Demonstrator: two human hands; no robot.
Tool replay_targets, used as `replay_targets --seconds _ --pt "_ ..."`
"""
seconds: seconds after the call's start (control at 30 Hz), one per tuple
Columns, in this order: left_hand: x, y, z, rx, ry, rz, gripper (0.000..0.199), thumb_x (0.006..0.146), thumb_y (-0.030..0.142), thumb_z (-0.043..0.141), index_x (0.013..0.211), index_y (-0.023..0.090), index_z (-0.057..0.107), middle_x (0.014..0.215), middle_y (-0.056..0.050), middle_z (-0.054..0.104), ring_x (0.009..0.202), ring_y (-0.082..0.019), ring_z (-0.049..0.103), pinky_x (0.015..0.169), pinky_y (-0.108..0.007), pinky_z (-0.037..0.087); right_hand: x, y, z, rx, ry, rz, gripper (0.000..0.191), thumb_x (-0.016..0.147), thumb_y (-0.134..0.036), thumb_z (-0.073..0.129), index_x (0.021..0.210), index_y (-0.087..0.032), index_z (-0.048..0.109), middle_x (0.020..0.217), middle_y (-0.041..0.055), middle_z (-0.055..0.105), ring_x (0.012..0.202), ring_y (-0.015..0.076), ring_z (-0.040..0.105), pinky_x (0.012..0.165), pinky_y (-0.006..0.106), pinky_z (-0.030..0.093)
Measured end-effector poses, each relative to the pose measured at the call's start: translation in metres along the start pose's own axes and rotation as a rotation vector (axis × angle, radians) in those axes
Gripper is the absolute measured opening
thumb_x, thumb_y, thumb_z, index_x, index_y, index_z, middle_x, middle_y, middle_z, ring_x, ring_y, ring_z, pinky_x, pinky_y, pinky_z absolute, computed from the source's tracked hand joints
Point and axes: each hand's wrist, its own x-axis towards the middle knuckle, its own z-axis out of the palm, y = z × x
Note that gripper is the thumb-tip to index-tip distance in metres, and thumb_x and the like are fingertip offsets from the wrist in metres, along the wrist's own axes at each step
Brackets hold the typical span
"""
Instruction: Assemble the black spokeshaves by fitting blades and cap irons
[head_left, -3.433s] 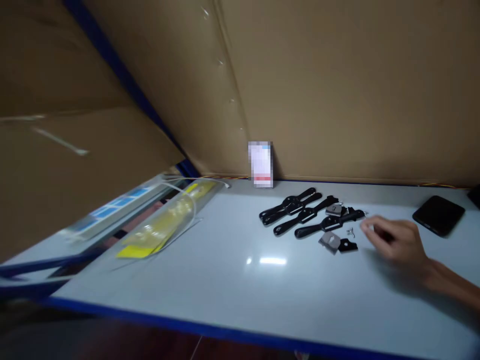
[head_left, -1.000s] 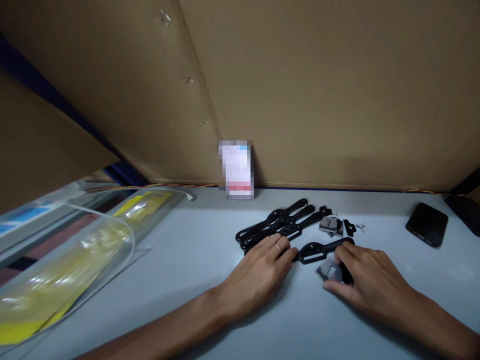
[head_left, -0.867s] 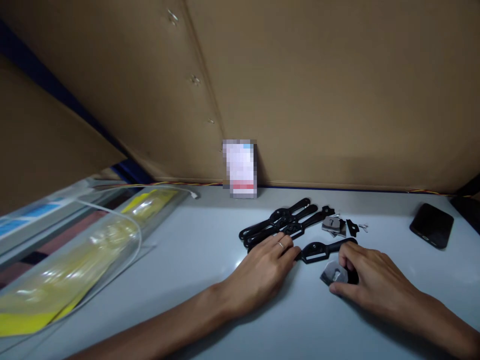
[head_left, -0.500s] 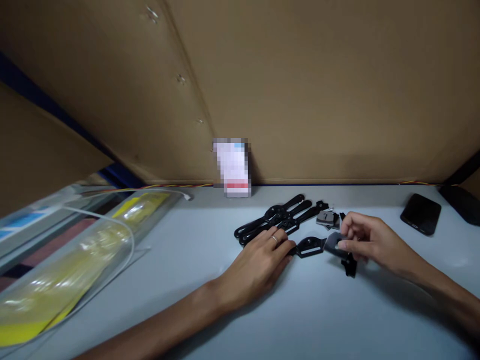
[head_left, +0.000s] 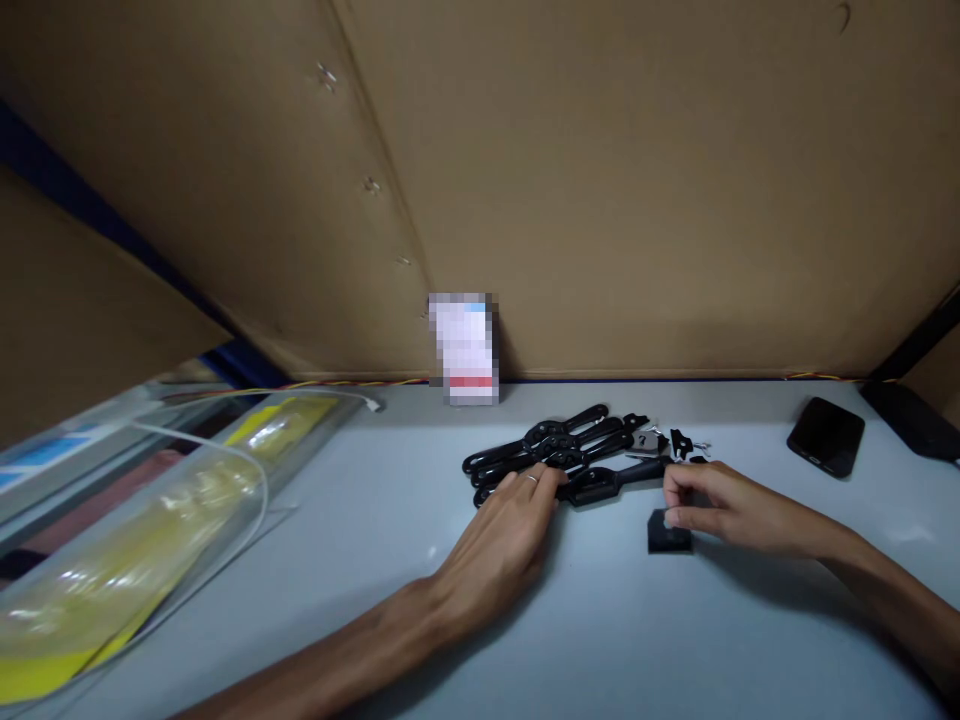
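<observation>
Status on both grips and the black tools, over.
Left grip over black tools. Right grip at dark plate, hold unclear. Phone off to the right.

The left hand [head_left: 499, 525] hides one end of the nearest black tool [head_left: 596, 488], and its fingertips' hold cannot be told. The right hand [head_left: 716, 508] overlaps a dark plate [head_left: 670, 538], its curled fingers partly hidden. The small metal pieces [head_left: 702, 447] are too tiny to identify; the upright panel [head_left: 466, 345] is pixelated. The plastic-wrapped yellow bundle [head_left: 176, 540] runs off the left edge.
</observation>
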Motion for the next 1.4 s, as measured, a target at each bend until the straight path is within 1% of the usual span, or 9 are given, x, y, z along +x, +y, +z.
replay_targets --seconds 0.17,0.27,0.33,0.47,0.63,0.83,1.0,1.23,1.4 --pt "0.0 0.006 -0.002 -0.155 -0.01 -0.053 0.023 0.097 0.014 0.034 0.118 0.02 0.042 0.095 -0.009 0.066 0.081 -0.022 0.063 0.067 -0.035 0.051 -0.004 -0.017 -0.006 0.222 0.082 -0.036 0.024 0.09 -0.04 0.063 0.077 -0.021 0.056 0.073 -0.0012 0.056 0.068 0.0146 0.05 0.061 0.027 0.041" --pt "-0.002 0.016 -0.004 -0.159 -0.116 0.057 0.026 0.09 0.01 0.039 0.114 0.02 0.046 0.094 -0.008 0.065 0.077 -0.021 0.061 0.066 -0.033 0.05 -0.004 -0.02 0.0 0.341 0.28 -0.002 0.026 0.086 -0.043 0.067 0.077 -0.021 0.058 0.069 -0.0019 0.055 0.06 0.013 0.05 0.055 0.026 0.04" --pt "-0.004 0.023 -0.004 -0.116 -0.18 0.169 0.035 0.079 0.006 0.044 0.111 0.019 0.048 0.097 -0.008 0.064 0.078 -0.021 0.06 0.067 -0.033 0.049 -0.003 -0.019 0.009 0.37 0.312 0.035 0.024 0.085 -0.041 0.068 0.077 -0.022 0.058 0.066 -0.0029 0.056 0.056 0.0122 0.05 0.052 0.026 0.04" --pt "-0.005 0.03 -0.005 -0.032 -0.226 0.248 0.041 0.068 0.002 0.046 0.105 0.018 0.05 0.092 -0.007 0.061 0.077 -0.022 0.055 0.067 -0.033 0.047 0.001 -0.013 0.03 0.337 0.245 0.056 0.016 0.086 -0.033 0.066 0.076 -0.022 0.059 0.063 -0.0039 0.057 0.058 0.0124 0.053 0.056 0.026 0.042" --pt "-0.003 0.031 -0.007 -0.047 -0.192 0.258 0.021 0.092 0.007 0.042 0.106 0.018 0.054 0.094 -0.006 0.059 0.076 -0.019 0.054 0.068 -0.031 0.047 0.004 -0.008 0.045 0.201 0.243 0.032 0.016 0.091 -0.029 0.062 0.077 -0.022 0.06 0.069 -0.0026 0.06 0.066 0.014 0.054 0.063 0.028 0.042" --pt "-0.003 0.031 -0.007 0.012 -0.106 0.315 0.028 0.105 0.01 0.03 0.105 0.014 0.058 0.089 -0.006 0.058 0.075 -0.019 0.053 0.065 -0.031 0.048 0.004 -0.009 0.055 0.184 0.324 0.014 0.017 0.091 -0.031 0.062 0.076 -0.023 0.061 0.071 -0.0023 0.059 0.067 0.015 0.053 0.063 0.029 0.042" --pt "-0.003 0.029 -0.005 0.003 -0.085 0.339 0.029 0.106 0.011 0.03 0.104 0.013 0.058 0.09 -0.006 0.059 0.077 -0.019 0.054 0.066 -0.031 0.049 0.005 -0.008 0.057 0.253 0.314 0.072 0.017 0.09 -0.032 0.063 0.076 -0.023 0.063 0.071 -0.0022 0.06 0.067 0.0152 0.053 0.063 0.029 0.042" --pt "-0.003 0.031 -0.006 -0.044 -0.09 0.299 0.019 0.105 0.015 0.039 0.099 0.016 0.056 0.089 -0.005 0.058 0.075 -0.018 0.052 0.065 -0.03 0.048 0.006 -0.009 0.053 0.021 0.245 0.045 0.015 0.091 -0.021 0.057 0.077 -0.021 0.06 0.077 -0.0003 0.062 0.073 0.0159 0.056 0.068 0.03 0.04" --pt "-0.004 0.032 -0.01 -0.091 -0.124 0.285 0.014 0.099 0.011 0.043 0.101 0.016 0.055 0.092 -0.006 0.057 0.078 -0.02 0.051 0.065 -0.031 0.046 0.006 -0.008 0.053 0.011 0.211 0.046 0.015 0.093 -0.021 0.055 0.079 -0.021 0.057 0.076 -0.0005 0.061 0.071 0.0152 0.055 0.067 0.029 0.04"
